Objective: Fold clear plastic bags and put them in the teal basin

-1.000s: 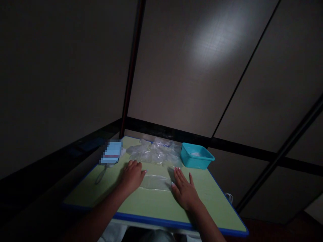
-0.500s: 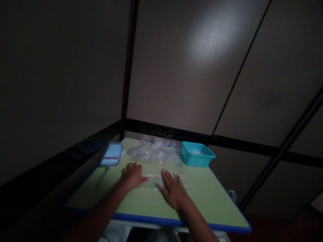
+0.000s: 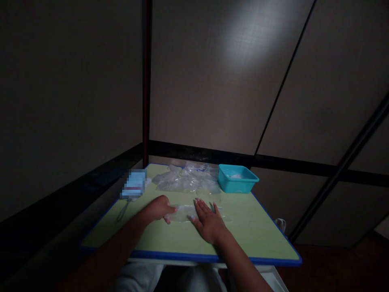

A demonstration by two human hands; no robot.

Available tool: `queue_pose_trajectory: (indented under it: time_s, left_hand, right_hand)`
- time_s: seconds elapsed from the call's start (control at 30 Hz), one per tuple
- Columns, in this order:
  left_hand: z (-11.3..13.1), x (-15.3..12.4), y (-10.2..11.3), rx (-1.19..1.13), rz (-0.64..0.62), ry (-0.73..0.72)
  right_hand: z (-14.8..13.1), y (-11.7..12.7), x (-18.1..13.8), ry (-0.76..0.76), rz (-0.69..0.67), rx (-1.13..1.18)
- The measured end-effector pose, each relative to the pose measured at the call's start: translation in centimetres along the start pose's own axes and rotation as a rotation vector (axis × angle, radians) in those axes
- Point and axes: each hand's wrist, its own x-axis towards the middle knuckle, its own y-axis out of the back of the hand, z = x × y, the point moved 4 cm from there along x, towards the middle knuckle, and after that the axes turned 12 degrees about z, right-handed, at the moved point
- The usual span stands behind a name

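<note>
A clear plastic bag [image 3: 182, 213] lies flat on the light green table, spread between my hands. My left hand [image 3: 159, 207] grips its left end, thumb on top and fingers curled beneath. Lying flat over the right part of the bag is my right hand [image 3: 209, 221], fingers stretched out and slightly apart. Beyond both hands is a loose, crumpled heap of clear plastic bags [image 3: 190, 178].
A turquoise plastic basket [image 3: 235, 184] with something whitish inside stands at the back right. At the left edge lies a blurred-out blue item, perhaps a phone [image 3: 133, 184], with a strap [image 3: 122, 211]. The table [image 3: 243, 239] has a blue rim, with walls behind and left.
My left hand has turned from lying palm-down to curling its fingers around the bag's left end. My right hand stays flat on the bag. The view has shifted slightly.
</note>
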Motion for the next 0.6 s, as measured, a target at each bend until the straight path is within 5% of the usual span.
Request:
queue_pose_trajectory:
  time_s: [0.6]
  left_hand:
    - [-0.73, -0.24, -0.68, -0.247, -0.009, 0.148]
  right_hand:
    - [0.24, -0.56, 0.10, -0.008, 0.024, 0.017]
